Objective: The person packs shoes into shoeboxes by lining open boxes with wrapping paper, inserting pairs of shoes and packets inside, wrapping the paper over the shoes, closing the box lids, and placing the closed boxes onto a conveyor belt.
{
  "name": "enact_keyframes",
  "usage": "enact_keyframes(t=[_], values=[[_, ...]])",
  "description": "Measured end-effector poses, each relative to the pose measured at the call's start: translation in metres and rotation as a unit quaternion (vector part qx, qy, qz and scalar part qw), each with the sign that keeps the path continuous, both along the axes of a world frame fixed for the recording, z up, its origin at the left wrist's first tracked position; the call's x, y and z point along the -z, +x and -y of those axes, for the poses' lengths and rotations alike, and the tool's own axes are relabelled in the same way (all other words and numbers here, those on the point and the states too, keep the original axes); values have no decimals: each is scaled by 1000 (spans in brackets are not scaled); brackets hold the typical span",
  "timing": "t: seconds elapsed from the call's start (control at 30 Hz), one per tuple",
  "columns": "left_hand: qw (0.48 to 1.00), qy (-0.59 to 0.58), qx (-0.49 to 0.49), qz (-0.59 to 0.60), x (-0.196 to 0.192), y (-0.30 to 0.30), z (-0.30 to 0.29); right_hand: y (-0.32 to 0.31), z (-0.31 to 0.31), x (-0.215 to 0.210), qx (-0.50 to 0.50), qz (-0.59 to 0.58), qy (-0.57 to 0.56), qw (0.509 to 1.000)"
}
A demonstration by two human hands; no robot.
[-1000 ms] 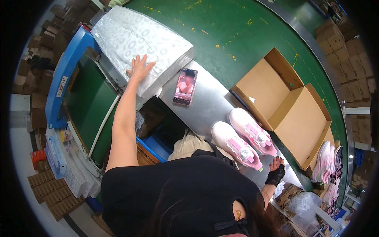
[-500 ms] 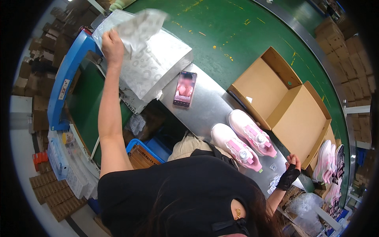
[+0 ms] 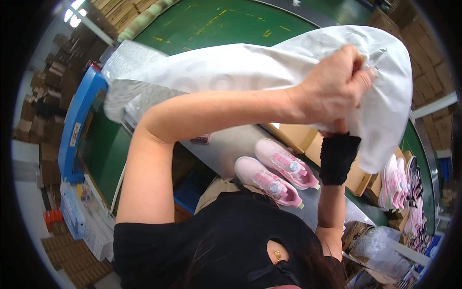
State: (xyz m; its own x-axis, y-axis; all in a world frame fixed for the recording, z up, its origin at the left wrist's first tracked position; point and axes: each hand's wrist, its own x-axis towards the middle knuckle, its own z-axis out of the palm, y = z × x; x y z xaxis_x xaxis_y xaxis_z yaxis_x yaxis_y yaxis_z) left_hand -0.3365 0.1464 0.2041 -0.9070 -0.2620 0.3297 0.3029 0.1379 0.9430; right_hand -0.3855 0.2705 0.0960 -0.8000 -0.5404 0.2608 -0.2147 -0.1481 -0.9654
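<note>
— What do the hands hold?
— The left hand (image 3: pixel 334 89) is clenched on a white patterned tissue-paper sheet (image 3: pixel 250 60) raised above the pair of pink sneakers (image 3: pixel 276 171); the black-wrapped right hand (image 3: pixel 338 156) grips it from beneath.
— And packaging?
— An open brown cardboard box (image 3: pixel 301 139) sits just behind the sneakers.

Probably a shoe-packing factory: green conveyor belt (image 3: pixel 211 24), stacked cartons (image 3: pixel 41 101), pink sneakers (image 3: pixel 276 176) on a steel table (image 3: pixel 226 149)

Green floor (image 3: pixel 202 24), stacked cardboard cartons (image 3: pixel 43 96) along wall, bright ceiling light (image 3: pixel 74 9).
</note>
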Motion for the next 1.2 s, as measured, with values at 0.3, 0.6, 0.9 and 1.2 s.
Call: enact_keyframes(t=[0.3, 0.6, 0.9, 1.2], values=[[877, -472, -71, 58, 109, -38, 12, -119, -137, 82, 415, 264, -148, 858], [876, -150, -219, 403, 223, -14, 123, -105, -274, 131, 623, 148, 56, 766], [778, 283, -228, 513, 303, -25, 189, -48, -293, 162, 377, 251, 89, 887], [859, 408, -156, 268, 328, -26, 118, 105, -114, 151, -66, -456, 490, 740]])
